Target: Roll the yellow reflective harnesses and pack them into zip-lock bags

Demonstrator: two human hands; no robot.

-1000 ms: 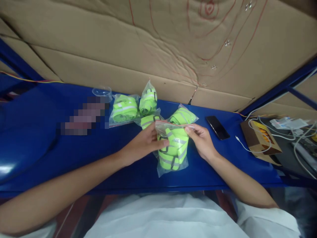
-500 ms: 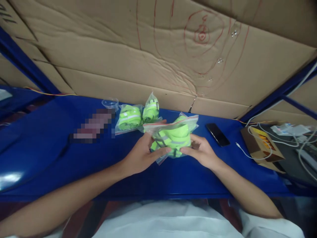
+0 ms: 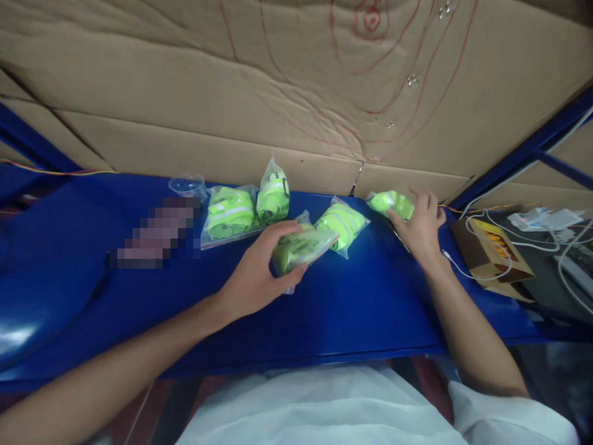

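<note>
Both arms stretch over the blue table point(image 3: 361, 309) — left hand point(image 3: 252, 278) gripping a bagged green strap point(image 3: 301, 246), right hand point(image 3: 419, 225) fingers spread, touching a loose green strap point(image 3: 389, 201).

On the blue metal worktop point(image 3: 361, 309), frame centre, four bagged neon-green reflective straps point(image 3: 229, 211) lie left of the brown cardboard box point(image 3: 491, 256).

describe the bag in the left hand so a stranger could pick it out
On the blue bench under the cardboard wall, find the row of clear bags of neon-green straps. It is the bagged bundle gripped by the left hand, the only bag held.
</note>
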